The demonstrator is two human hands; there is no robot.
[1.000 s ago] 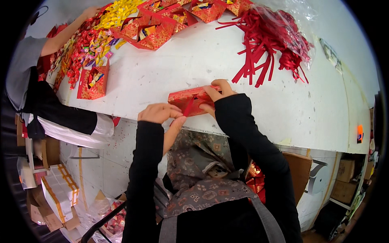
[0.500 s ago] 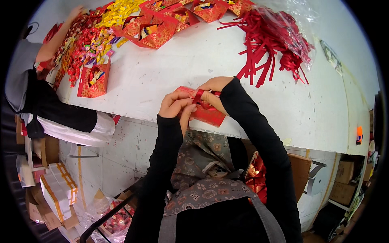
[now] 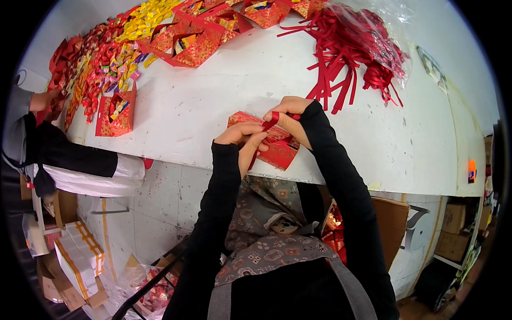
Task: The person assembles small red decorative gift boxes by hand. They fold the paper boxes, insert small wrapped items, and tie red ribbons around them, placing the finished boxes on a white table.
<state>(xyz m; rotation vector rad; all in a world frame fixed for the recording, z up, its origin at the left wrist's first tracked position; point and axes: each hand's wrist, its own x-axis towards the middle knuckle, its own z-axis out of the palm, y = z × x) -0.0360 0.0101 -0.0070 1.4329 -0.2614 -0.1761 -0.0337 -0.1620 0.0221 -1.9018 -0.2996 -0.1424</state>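
Note:
A red and gold patterned gift box (image 3: 281, 154) lies at the table's near edge, right in front of me. Over it, my left hand (image 3: 246, 140) pinches a dark red ribbon (image 3: 271, 122) between thumb and fingers. My right hand (image 3: 292, 118) grips the same ribbon from the other side, its fingers bent around it. A loop of the ribbon stands up between the two hands, and one tail hangs below my left fingers. Part of the box's top is hidden under my hands.
Loose red ribbons (image 3: 341, 58), partly in clear plastic, lie far right. Open red boxes (image 3: 194, 45) with sweets line the back; another box (image 3: 118, 114) stands left near piled wrapped candies (image 3: 114, 66). A co-worker's arm (image 3: 45, 100) is at far left. A carton (image 3: 388, 224) stands below.
My hands have drawn slightly apart with the ribbon, and more of the box shows beneath them. The co-worker's arm has pulled back from the candy pile. The whole view has shifted a little.

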